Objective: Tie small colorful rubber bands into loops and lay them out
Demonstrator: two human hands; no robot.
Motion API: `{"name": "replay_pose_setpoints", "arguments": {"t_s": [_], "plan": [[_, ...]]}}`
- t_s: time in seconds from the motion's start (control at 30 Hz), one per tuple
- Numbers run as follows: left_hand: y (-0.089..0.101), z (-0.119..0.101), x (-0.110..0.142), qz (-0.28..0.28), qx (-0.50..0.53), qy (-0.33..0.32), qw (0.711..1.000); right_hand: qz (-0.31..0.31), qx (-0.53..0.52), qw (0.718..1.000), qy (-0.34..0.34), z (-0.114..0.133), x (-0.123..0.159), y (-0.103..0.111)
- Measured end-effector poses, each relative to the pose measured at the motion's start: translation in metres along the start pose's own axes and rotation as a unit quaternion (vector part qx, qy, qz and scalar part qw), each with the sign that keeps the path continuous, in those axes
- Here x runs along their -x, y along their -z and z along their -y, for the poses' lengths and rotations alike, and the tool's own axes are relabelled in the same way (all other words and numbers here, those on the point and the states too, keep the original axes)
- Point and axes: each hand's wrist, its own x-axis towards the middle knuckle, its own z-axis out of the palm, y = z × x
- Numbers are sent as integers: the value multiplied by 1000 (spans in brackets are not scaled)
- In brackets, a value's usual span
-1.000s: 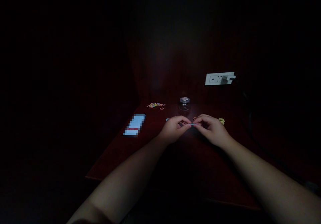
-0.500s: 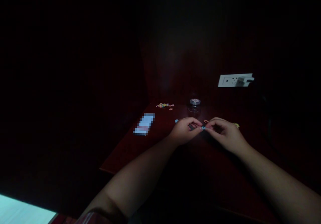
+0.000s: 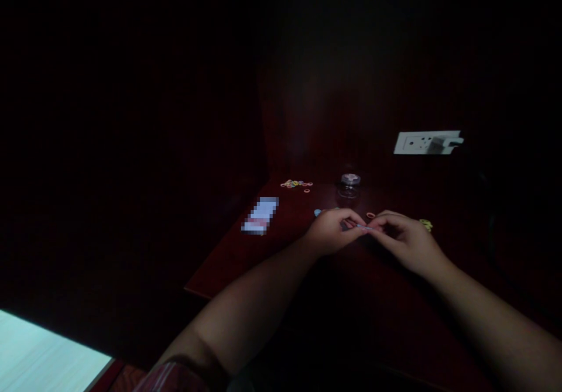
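In a very dark room, my left hand (image 3: 331,231) and my right hand (image 3: 404,240) meet over a dark red table (image 3: 272,257). Both pinch a small light-blue band (image 3: 363,226) between their fingertips. A single orange ring (image 3: 371,215) lies just behind the hands. Some yellow-green rings (image 3: 425,224) sit right of my right hand. A blue bit (image 3: 317,212) shows left of my left hand.
A small glass jar (image 3: 349,185) stands behind the hands, with a scatter of several coloured rings (image 3: 297,184) to its left. A blurred pale card (image 3: 260,215) lies at left. A white wall socket with a plug (image 3: 428,143) is at right. A bright patch of floor (image 3: 39,357) shows bottom left.
The view has shifted so everything sits further right in the picture. My hands stay pinched together on the small band, with the fingertips drawn a little closer.
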Motion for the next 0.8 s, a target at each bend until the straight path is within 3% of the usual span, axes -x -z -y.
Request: {"name": "replay_pose_setpoints", "arguments": {"t_s": [0.17, 0.37, 0.6, 0.8], "plan": [[3, 0, -1, -10, -24, 1, 1000, -7, -3, 1000, -11, 1, -1, 2], [11, 2, -5, -83, -44, 11, 996, -33, 11, 999, -24, -1, -1, 4], [5, 3, -2, 2, -20, 1, 1000, -10, -14, 1000, -9, 2, -1, 1], [7, 2, -1, 12, -37, -5, 999, 3, -11, 1000, -2, 2, -1, 0]]}}
